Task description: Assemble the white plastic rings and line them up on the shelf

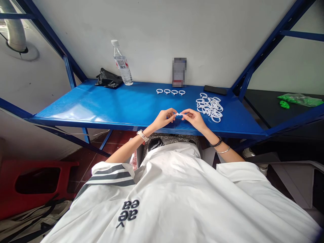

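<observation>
Between my two hands, just above the front edge of the blue table (141, 108), is a small white plastic ring (179, 114), seen nearly edge-on. My left hand (165, 118) pinches its left end with thumb and fingertips. The right end is pinched by my right hand (193, 118); fingers cover part of the piece. To the right of that hand lies a loose pile of white rings (210, 106), each with a small nub. Farther back, several more white rings (167, 91) sit in a neat row.
A water bottle (123, 65) and a crumpled black plastic bag (108, 79) stand at the back left. A blurred upright phone-like object (179, 72) leans on the wall. A black phone (215, 90) lies behind the pile. Blue metal posts (244, 81) flank the table; a red stool (63, 179) is lower left.
</observation>
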Motion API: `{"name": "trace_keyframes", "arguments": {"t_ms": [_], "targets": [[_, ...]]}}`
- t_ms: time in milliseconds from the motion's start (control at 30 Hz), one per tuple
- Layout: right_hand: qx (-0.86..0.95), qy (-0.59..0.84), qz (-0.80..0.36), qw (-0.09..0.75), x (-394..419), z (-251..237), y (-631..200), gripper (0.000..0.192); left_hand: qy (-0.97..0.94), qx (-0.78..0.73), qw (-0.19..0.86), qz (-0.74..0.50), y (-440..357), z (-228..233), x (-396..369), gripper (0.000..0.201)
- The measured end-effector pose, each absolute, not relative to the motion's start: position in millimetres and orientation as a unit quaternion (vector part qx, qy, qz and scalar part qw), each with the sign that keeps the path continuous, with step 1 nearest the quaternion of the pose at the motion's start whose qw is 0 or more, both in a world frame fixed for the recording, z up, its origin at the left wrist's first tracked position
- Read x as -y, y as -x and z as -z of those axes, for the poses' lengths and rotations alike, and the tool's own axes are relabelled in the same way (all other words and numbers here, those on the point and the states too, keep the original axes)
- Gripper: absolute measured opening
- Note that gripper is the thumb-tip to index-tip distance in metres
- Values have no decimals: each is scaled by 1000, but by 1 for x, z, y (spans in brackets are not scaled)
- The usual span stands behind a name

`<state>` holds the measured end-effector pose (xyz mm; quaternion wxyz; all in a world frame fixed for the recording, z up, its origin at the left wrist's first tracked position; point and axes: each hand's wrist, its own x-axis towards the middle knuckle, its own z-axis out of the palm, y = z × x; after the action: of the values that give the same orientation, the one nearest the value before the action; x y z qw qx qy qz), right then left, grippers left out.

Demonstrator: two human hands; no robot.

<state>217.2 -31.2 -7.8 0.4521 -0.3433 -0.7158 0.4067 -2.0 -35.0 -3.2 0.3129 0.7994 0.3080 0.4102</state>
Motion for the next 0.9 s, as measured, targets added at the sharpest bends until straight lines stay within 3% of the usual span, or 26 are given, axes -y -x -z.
{"name": "trace_keyframes", "arguments": {"t_ms": [333, 700, 900], "targets": [[764, 332, -326, 447, 31, 9, -218, 29, -800, -297, 322, -409, 2, 1, 36, 43], [756, 327, -332, 459, 31, 11, -218, 24, -794, -298, 337, -409, 1, -2, 39, 44], [739, 336, -360, 459, 31, 12, -218, 31, -809, -297, 301, -408, 1, 0, 38, 36]]}}
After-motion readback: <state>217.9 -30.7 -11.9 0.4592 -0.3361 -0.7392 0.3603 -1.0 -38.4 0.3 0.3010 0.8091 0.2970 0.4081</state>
